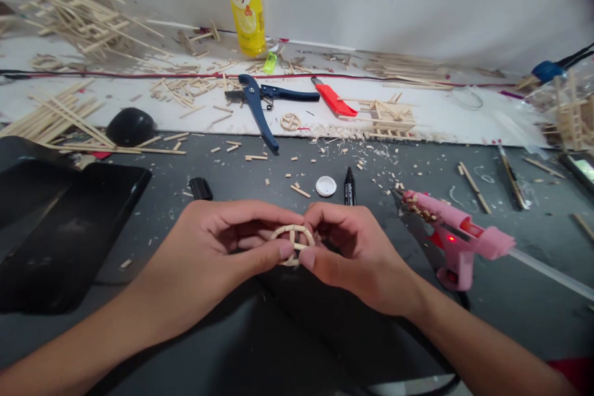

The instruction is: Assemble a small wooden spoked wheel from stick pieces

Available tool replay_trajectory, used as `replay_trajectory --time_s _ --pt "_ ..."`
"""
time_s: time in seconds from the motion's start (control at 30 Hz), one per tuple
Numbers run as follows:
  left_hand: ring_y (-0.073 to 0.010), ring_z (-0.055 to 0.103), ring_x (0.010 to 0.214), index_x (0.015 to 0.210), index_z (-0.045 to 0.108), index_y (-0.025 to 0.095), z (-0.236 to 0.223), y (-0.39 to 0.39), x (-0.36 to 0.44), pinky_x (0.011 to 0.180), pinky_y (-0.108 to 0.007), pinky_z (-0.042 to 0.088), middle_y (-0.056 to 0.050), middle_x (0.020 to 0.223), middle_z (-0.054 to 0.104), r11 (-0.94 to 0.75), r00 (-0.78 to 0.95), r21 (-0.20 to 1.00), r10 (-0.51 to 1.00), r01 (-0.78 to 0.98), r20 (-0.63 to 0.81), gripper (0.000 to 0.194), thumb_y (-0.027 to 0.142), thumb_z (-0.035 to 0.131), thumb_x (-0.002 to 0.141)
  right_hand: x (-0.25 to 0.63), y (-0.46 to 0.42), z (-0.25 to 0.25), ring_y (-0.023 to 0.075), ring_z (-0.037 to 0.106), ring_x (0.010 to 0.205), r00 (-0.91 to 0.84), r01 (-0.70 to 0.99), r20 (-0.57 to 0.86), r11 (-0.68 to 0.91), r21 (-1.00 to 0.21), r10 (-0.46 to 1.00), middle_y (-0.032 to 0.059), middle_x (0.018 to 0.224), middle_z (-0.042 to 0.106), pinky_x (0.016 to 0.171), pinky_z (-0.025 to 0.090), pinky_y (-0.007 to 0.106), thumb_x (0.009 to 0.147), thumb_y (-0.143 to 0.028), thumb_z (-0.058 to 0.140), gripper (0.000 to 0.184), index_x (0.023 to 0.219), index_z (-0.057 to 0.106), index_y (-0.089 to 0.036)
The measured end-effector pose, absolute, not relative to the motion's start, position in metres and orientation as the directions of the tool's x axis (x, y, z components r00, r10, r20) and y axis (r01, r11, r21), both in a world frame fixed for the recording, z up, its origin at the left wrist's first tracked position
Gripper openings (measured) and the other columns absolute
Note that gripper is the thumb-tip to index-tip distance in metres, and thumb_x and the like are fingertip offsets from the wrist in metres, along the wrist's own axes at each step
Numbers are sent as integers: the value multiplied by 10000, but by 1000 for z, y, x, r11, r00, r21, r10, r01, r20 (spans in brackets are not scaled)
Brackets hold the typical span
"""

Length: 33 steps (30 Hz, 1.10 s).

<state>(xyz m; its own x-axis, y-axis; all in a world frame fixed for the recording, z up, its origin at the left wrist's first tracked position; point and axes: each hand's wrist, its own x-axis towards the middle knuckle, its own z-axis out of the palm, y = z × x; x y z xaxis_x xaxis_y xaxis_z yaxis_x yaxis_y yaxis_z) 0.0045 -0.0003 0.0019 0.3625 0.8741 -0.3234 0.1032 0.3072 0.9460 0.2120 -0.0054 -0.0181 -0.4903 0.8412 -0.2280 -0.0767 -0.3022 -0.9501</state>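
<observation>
A small round wooden wheel [293,239] with crossed spokes is pinched between both my hands above the dark grey table [260,328]. My left hand [223,247] grips its left side with thumb and fingers. Its right side is held by my right hand [352,253], thumb pressing near the hub. A pink glue gun [457,238] stands just right of my right hand, its red light on, nozzle pointing left.
A black marker [349,187] and white cap [325,185] lie beyond my hands. Blue cutting pliers [260,105], a red knife [333,99], another wooden wheel [290,122], a small stick frame [387,119], a yellow bottle [244,0] and stick piles [78,18] sit farther back. A black tray [55,229] is on the left.
</observation>
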Motion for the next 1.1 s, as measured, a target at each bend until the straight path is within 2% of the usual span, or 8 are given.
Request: replay_trajectory --time_s 0.17,0.37,0.5,0.6,0.77,0.87,1.0,1.1 --pt "-159 792 791 1047 836 278 2 0 4 712 -142 620 -22 900 831 299 356 943 873 147 -332 235 298 839 813 210 -6 -18 64 357 592 -495 -113 -349 -458 -882 795 -66 661 490 526 282 196 729 -221 877 277 756 607 -167" --pt "-183 792 765 1030 838 285 1 -2 5 682 -169 633 -26 890 829 274 332 944 886 186 -322 238 305 850 793 209 -7 -15 51 340 552 -483 -92 -396 -495 -864 781 -77 616 491 489 275 180 696 -193 876 266 721 612 -166" --pt "-188 789 801 1088 810 263 -2 0 5 698 -178 630 -40 950 826 303 385 929 848 212 -364 311 289 853 781 209 -7 -14 54 355 553 -442 -8 -393 -441 -897 806 -75 613 497 485 296 176 708 -170 835 211 726 626 -164" --pt "-167 781 801 1077 795 266 -5 1 4 701 -154 611 -25 953 823 322 411 927 831 194 -375 288 250 838 793 209 -7 -15 60 367 567 -428 64 -371 -382 -922 824 -70 633 493 490 310 177 737 -136 778 139 759 644 -167" --pt "-116 764 808 1035 780 297 -5 1 -1 715 -92 568 37 909 809 279 389 948 865 156 -318 316 137 836 769 213 -5 -13 75 423 625 -465 59 -289 -296 -953 837 -54 702 531 554 364 191 786 -135 748 128 862 653 -174" --pt "-105 745 784 995 768 291 -4 2 -3 687 -84 552 38 884 794 260 371 952 878 160 -302 246 179 834 786 215 -2 -14 84 462 653 -459 47 -252 -260 -964 852 -42 734 571 596 394 206 803 -174 783 151 915 680 -169" --pt "-100 707 744 969 756 282 -2 2 -3 651 -95 534 29 847 768 276 358 947 878 167 -319 189 241 830 801 216 -1 -17 86 455 629 -465 23 -248 -268 -963 850 -46 697 570 581 381 217 783 -270 861 211 876 704 -166" --pt "-96 694 736 955 747 274 -1 1 -2 641 -99 521 28 853 761 301 364 940 867 158 -339 165 273 825 809 217 -2 -19 82 449 620 -460 14 -231 -253 -967 857 -48 684 565 567 363 217 799 -281 861 203 861 708 -162"
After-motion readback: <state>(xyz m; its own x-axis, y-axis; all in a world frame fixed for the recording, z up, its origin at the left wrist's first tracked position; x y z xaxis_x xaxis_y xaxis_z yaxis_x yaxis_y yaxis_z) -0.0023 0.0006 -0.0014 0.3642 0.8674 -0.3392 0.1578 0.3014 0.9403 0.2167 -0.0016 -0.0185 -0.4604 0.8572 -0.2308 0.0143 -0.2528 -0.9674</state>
